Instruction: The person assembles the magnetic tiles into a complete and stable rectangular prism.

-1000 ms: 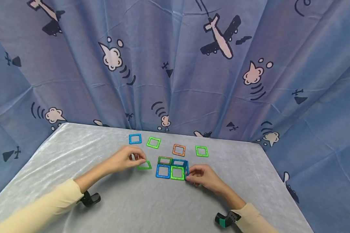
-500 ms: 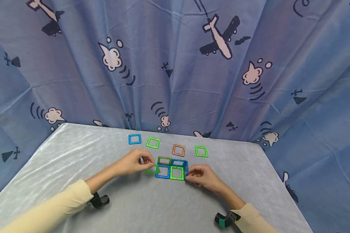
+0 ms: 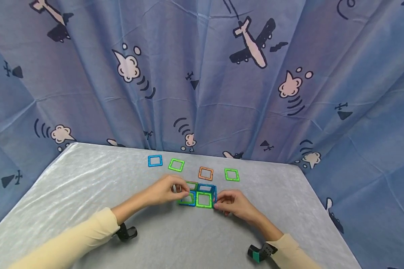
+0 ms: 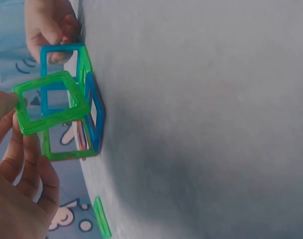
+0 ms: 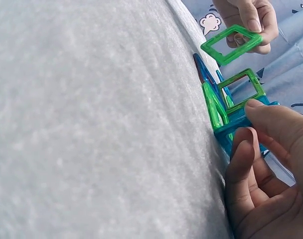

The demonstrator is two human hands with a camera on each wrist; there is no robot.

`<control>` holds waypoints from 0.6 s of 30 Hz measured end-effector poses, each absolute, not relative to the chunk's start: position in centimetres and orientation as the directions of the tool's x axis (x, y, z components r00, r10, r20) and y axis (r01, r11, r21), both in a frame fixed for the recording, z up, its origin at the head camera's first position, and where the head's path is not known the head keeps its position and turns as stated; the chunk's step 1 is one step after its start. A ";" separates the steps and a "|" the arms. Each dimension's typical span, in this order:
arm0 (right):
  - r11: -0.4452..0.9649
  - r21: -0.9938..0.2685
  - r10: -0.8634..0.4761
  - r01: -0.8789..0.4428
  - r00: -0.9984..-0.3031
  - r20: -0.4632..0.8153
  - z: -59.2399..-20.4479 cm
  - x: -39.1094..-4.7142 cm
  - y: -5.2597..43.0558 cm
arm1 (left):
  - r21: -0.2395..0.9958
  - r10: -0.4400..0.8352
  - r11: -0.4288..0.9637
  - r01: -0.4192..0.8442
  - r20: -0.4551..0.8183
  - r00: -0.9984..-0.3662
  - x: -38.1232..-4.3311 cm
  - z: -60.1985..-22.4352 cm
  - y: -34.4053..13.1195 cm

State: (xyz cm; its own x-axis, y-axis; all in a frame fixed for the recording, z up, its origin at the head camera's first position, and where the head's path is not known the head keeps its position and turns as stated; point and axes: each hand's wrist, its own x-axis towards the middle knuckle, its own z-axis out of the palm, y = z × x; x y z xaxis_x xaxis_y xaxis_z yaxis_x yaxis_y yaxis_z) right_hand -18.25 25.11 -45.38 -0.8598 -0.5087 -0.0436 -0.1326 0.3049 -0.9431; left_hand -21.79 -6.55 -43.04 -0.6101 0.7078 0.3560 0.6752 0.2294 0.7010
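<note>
My left hand (image 3: 168,189) pinches a green square magnetic tile (image 4: 54,119) by one edge, tilted above the tile structure. Below it a blue tile (image 3: 195,198) lies flat beside a flat green tile (image 3: 204,206). Behind these stand a green tile (image 3: 193,182), with some orange showing at it, and a blue tile (image 3: 207,185). At the right end rises another blue tile (image 3: 216,192), pinched between thumb and fingers of my right hand (image 3: 237,203). In the head view, the left fingers partly cover the structure's left side.
Farther back on the grey cloth (image 3: 276,194) lie several loose square tiles: a blue tile (image 3: 155,165), a green tile (image 3: 176,170), an orange tile (image 3: 205,179) and another green tile (image 3: 232,180). A blue patterned curtain (image 3: 215,108) hangs behind the table.
The left hand has carried the green tile rightward, from left of the structure to over its flat blue tile. My right hand has stayed in place at the blue end tile.
</note>
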 end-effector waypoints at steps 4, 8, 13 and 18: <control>0.307 -0.942 -0.508 -0.132 -0.861 -0.044 -45.3 -18.3 25.1 | 0.696 0.716 0.233 0.680 0.351 -0.604 -21.7 -43.0 -5.7; 0.301 -0.944 -0.516 -0.134 -0.856 -0.043 -45.1 -18.3 25.2 | 0.688 0.720 0.232 0.687 0.354 -0.597 -21.6 -43.0 -5.1; 0.294 -0.943 -0.537 -0.158 -0.843 -0.026 -44.7 -18.2 25.5 | 0.684 0.721 0.215 0.698 0.371 -0.585 -21.6 -43.2 -4.4; 0.304 -0.939 -0.544 -0.161 -0.838 -0.033 -44.6 -18.1 25.7 | 0.679 0.727 0.204 0.706 0.377 -0.573 -21.4 -43.3 -3.6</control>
State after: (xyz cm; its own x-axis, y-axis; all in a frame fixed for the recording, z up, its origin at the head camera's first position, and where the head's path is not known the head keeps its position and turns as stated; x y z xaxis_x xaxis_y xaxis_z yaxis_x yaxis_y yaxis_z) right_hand -18.14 25.69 -44.63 -0.8385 -0.5440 -0.0328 -0.1606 0.3042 -0.9390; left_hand -21.44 -3.61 -43.30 -0.5730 0.7275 0.3773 0.7057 0.2039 0.6786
